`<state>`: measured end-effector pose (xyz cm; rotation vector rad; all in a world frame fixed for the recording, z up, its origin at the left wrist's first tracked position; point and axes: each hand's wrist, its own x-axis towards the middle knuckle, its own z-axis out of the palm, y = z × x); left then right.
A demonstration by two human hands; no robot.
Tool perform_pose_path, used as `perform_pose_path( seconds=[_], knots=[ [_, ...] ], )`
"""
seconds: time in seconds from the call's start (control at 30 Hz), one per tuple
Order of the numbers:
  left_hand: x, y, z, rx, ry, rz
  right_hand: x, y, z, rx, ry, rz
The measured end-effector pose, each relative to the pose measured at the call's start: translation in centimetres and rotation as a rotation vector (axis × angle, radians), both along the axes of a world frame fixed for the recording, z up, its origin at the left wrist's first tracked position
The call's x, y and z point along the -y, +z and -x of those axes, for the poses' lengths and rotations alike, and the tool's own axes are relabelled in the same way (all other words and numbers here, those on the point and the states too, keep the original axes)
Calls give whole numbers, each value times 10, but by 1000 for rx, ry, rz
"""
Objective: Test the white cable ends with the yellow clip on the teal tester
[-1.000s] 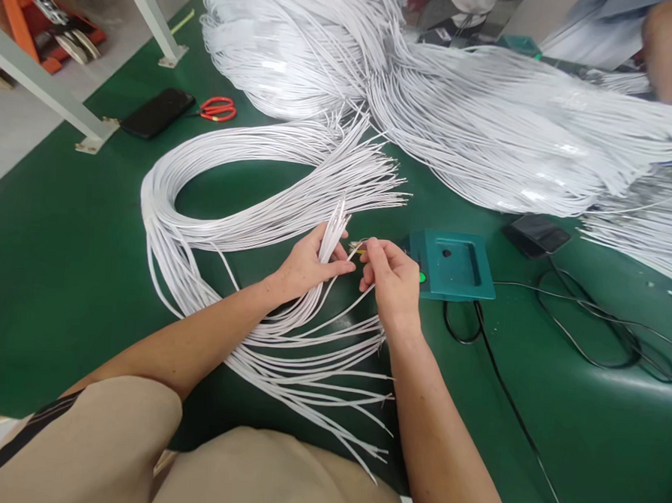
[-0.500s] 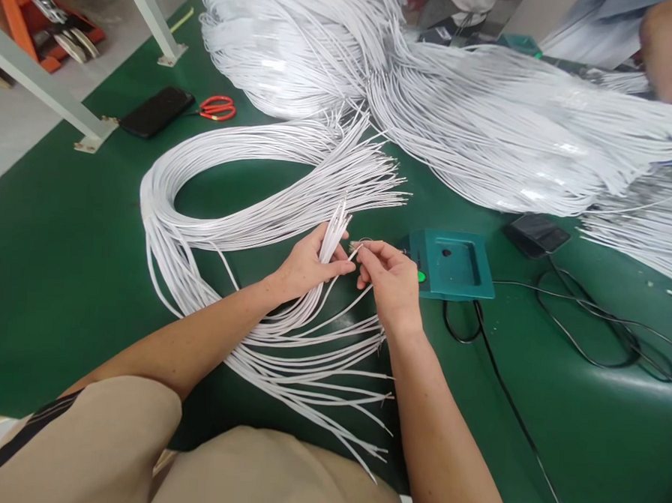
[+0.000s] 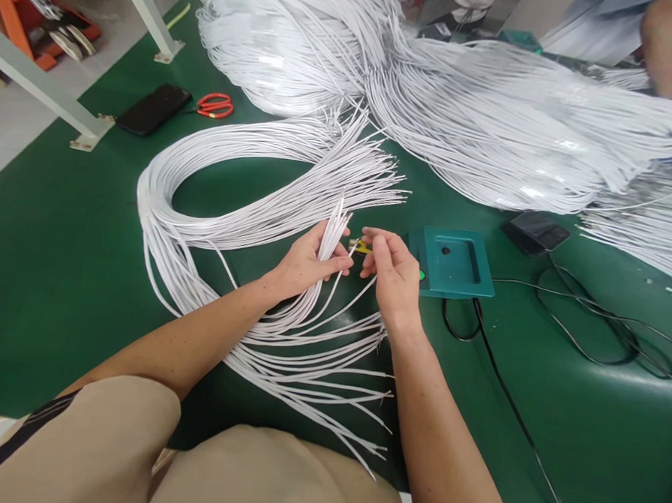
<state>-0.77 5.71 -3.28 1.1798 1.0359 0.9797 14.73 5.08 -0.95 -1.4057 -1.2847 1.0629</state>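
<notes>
My left hand (image 3: pixel 307 265) is closed around a bunch of white cables (image 3: pixel 330 240), their ends pointing up. One cable end stands apart from the bunch, between thumb and fingers. Just to its right is my right hand (image 3: pixel 394 273), its fingers bent, beside a small yellow part with a metal tip (image 3: pixel 361 247). Whether my right fingers grip anything is hidden. Behind my right hand is a teal device (image 3: pixel 453 264) with a green button. More white cables (image 3: pixel 213 226) lie looped to the left and fan out below my hands.
Big piles of white cables (image 3: pixel 517 118) cover the back of the green table (image 3: pixel 47 266). Red-handled scissors (image 3: pixel 214 105) and a black phone (image 3: pixel 155 109) lie at the back left. A black box (image 3: pixel 535 233) and loose black cords are at the right. Another person's arm (image 3: pixel 667 51) shows at top right.
My right hand has drawn slightly away from the single cable end, and the yellow part now shows between the hands. My left hand still holds the bunch.
</notes>
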Motion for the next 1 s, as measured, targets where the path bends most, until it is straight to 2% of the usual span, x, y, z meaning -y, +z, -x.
perform_pose_path(
  seconds=[0.17,0.3,0.37,0.47,0.57,0.63,0.73,0.9,1.0],
  knots=[
    [0,0,0,56,-76,-20,-4,1,-3,41,154,46],
    [0,0,0,149,-105,63,-4,-3,-6,82,178,45],
    [-1,0,1,197,-105,126,-3,-6,-6,244,156,-70],
    [-3,0,2,247,-113,209,0,-7,-5,674,131,-338],
    [-6,-2,3,263,-109,234,0,-5,-8,1011,107,-493],
    [-7,-5,4,238,-98,219,-4,-3,-13,1123,99,-509],
    [-9,-8,4,128,-84,180,-11,-2,-22,1208,171,-450],
    [-10,-8,4,-58,-47,105,-19,0,-30,1239,284,-454],
    [-10,-7,4,-103,-32,81,-22,0,-31,1245,274,-475]
  ],
)
